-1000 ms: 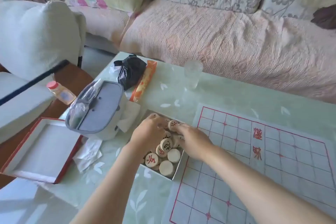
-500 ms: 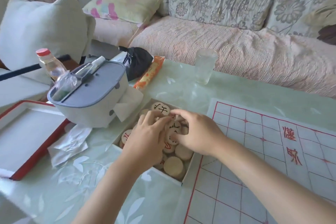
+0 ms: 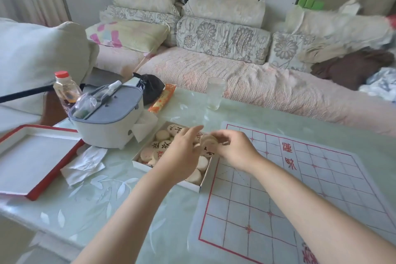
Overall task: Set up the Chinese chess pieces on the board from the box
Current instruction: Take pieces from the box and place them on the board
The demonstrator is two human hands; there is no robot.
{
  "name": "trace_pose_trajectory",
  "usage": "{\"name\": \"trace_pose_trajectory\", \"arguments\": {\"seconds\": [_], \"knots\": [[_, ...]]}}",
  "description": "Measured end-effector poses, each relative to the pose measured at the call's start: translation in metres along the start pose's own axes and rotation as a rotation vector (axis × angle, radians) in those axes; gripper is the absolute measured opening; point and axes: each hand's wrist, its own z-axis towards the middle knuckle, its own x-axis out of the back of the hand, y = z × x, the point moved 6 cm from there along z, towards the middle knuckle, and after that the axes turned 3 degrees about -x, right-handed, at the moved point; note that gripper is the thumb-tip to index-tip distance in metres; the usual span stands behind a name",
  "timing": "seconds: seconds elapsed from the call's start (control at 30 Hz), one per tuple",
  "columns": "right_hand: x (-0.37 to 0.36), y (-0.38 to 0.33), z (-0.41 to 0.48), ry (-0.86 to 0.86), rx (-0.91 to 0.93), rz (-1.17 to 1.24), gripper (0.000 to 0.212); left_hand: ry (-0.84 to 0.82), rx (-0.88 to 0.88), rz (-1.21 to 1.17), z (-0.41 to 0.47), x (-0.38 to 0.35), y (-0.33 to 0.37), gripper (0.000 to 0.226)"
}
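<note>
Fingers point(image 3: 221, 135) of the right hand point(image 3: 235, 150) pinch stacked pieces point(image 3: 209, 146) at the box's point(image 3: 192, 186) three o'clock; the left hand point(image 3: 182, 152) hangs loose. Likely light, hard, slick: grip the rims.

The right hand point(image 3: 234, 149) holds a small stack of round wooden chess pieces point(image 3: 209, 146), with its fingers curled around them, just above the right side of the open white box point(image 3: 140, 164). The left hand point(image 3: 182, 152) is over the box with the fingers stretched toward the stack. More loose pieces point(image 3: 162, 135) lie inside the box, some showing black or red characters. The paper board point(image 3: 267, 195) with a red grid lies just beside the box. A drinking glass point(image 3: 215, 96) stands behind them on the green table point(image 3: 96, 199).
</note>
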Motion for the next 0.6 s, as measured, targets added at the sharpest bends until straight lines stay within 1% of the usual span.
{"name": "trace_pose_trajectory", "arguments": {"seconds": [0.07, 0.17, 0.3, 0.47, 0.53, 0.6], "knots": [[0.018, 0.004, -0.025, 0.038, -0.041, 0.091, 0.035, -0.054, 0.011, -0.137, -0.005, -0.013, 0.02, 0.048], [0.046, 0.018, -0.066, 0.087, -0.084, 0.145, 0.036, -0.074, 0.038, -0.292, -0.015, -0.035, 0.054, 0.034], [0.082, 0.045, -0.118, 0.144, -0.117, 0.153, 0.031, -0.19, 0.161, -0.559, -0.038, -0.081, 0.093, 0.026], [0.113, 0.071, -0.17, 0.195, -0.119, 0.134, 0.015, -0.321, 0.245, -0.659, -0.052, -0.123, 0.128, 0.018], [0.124, 0.081, -0.184, 0.234, -0.105, 0.16, 0.016, -0.341, 0.245, -0.651, -0.05, -0.137, 0.14, 0.018], [0.135, 0.094, -0.197, 0.257, -0.12, 0.193, 0.021, -0.355, 0.207, -0.611, -0.048, -0.153, 0.152, 0.017]]}}
